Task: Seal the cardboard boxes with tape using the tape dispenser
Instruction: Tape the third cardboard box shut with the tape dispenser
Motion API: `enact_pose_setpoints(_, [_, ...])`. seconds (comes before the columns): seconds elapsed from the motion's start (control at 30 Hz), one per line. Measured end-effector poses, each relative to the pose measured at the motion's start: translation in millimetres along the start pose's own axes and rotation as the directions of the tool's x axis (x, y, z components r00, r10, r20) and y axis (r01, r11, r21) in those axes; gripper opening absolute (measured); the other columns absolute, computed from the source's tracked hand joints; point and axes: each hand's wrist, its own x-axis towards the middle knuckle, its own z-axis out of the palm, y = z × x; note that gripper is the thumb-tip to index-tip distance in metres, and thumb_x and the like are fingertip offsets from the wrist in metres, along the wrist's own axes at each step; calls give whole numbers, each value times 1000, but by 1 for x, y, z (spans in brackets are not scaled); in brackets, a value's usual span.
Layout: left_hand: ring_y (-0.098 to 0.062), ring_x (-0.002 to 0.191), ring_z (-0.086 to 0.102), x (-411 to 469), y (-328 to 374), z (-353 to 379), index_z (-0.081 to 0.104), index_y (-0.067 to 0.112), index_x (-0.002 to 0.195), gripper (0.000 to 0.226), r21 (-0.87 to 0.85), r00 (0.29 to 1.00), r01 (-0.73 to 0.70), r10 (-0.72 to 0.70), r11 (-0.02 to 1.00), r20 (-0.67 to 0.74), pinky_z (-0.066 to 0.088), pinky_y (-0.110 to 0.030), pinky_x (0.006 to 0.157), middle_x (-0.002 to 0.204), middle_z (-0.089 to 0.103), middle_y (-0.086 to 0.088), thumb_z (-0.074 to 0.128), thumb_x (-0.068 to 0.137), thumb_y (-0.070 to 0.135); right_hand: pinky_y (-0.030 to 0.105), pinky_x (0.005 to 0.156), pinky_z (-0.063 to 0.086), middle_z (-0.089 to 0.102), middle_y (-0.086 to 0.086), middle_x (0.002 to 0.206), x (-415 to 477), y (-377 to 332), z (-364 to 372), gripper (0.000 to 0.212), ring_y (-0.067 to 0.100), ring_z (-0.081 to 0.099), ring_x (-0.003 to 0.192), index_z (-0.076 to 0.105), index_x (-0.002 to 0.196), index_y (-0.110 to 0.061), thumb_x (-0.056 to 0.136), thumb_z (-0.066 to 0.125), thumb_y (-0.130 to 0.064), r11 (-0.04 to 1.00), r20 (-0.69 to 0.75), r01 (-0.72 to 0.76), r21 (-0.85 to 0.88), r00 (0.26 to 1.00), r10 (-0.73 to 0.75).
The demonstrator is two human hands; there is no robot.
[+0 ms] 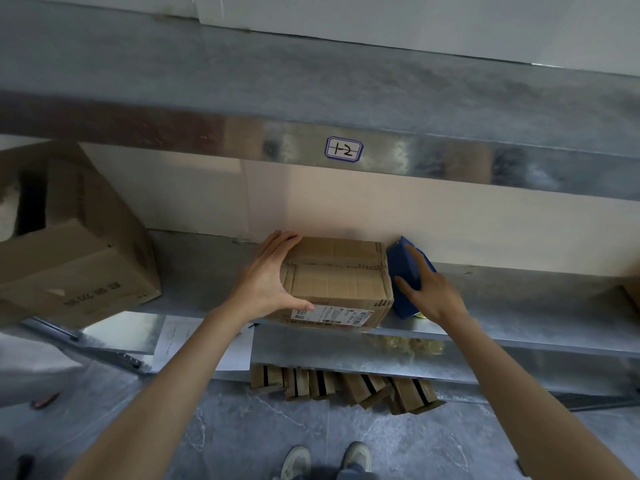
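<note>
- Currently: galvanised metal shelf (207,268), pale wall behind, grey stone-look floor (242,427) below. Flattened cartons (346,382) sit under the shelf; a big carton (76,271) is at its left end.
- Sticker (344,150) on the upper shelf's front edge reads "1-2", handwritten.
- Cardboard box (339,282): small, brown, flaps closed, at the shelf's front edge. White shipping label (332,315) on the front face, print unreadable.
- Left hand (266,278) grips the box's left end, fingers (282,240) curled over the back, thumb on front.
- Right hand (433,292) grips the blue tape dispenser (403,268), just beside the box's right end.
</note>
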Motion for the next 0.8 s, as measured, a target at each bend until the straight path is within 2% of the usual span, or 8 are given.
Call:
enact_pose_setpoints(0.07, [-4, 150, 2, 0, 0, 0, 25, 28, 155, 123, -12, 1000, 3, -3, 1000, -1, 19, -37, 119, 161, 17, 15, 92, 54, 52, 34, 52, 47, 64, 6, 75, -4, -6, -11, 65, 23, 59, 62, 13, 155, -36, 99, 44, -52, 999, -97, -11, -34, 995, 8])
enact_pose_setpoints(0.13, [0, 149, -1, 0, -1, 2, 25, 29, 155, 123, -32, 1000, 3, -3, 999, -4, 20, -39, 118, 161, 17, 17, 92, 54, 51, 35, 55, 48, 62, 5, 80, -7, -14, -20, 58, 24, 59, 68, 22, 151, -34, 100, 42, -49, 1000, -241, 18, 0, 970, -18])
enact_pose_setpoints(0.23, [5, 145, -5, 1, -4, 5, 25, 27, 155, 124, -65, 1000, -8, 7, 998, -9, 15, -33, 117, 161, 16, 18, 93, 54, 49, 41, 82, 51, 62, 4, 111, -11, -44, -26, 45, 22, 59, 98, 35, 142, -32, 100, 48, -41, 936, -308, 171, 309, 949, -71])
enact_pose_setpoints(0.33, [3, 148, -6, 1, -8, 8, 26, 25, 155, 123, -133, 1000, -14, 12, 991, -18, 10, -30, 119, 161, 15, 19, 95, 55, 44, 34, 108, 38, 49, -6, 141, -17, -85, -19, 42, 6, 46, 121, 43, 142, -29, 101, 51, -35, 804, -202, 214, 554, 972, -120])
enact_pose_setpoints(0.4, [3, 149, -7, 1, -9, 10, 25, 24, 155, 124, -193, 1000, -10, 6, 981, -22, 9, -30, 120, 161, 14, 20, 96, 54, 40, 34, 116, 29, 38, -9, 152, -19, -102, -8, 43, 8, 34, 137, 41, 144, -33, 102, 49, -38, 772, -95, 169, 613, 985, -141])
enact_pose_setpoints(0.63, [12, 145, -10, 0, -11, 19, 14, 32, 157, 132, -368, 999, -10, -3, 930, -35, 5, -24, 118, 161, 1, 26, 97, 55, 28, 31, 118, 17, 24, -21, 159, -22, -101, 3, 43, 4, 17, 148, 38, 144, -49, 102, 45, -44, 613, -31, 78, 786, 996, -88])
enact_pose_setpoints(0.73, [9, 147, -12, 0, -13, 18, 15, 29, 158, 130, -340, 998, -61, 48, 939, -47, 4, -25, 118, 163, 0, 23, 95, 55, 36, 33, 121, 17, 22, -24, 159, -24, -100, 3, 43, 2, 17, 148, 39, 143, -50, 102, 46, -43, 614, -33, 97, 783, 993, -115])
enact_pose_setpoints(0.8, [1, 149, -14, 0, -17, 18, 19, 25, 157, 127, -242, 989, -139, 121, 960, -89, 4, -35, 121, 164, 0, 21, 90, 55, 51, 32, 120, 19, 21, -28, 158, -27, -100, 3, 45, -1, 19, 146, 39, 144, -49, 101, 47, -45, 593, -34, 92, 800, 993, -109])
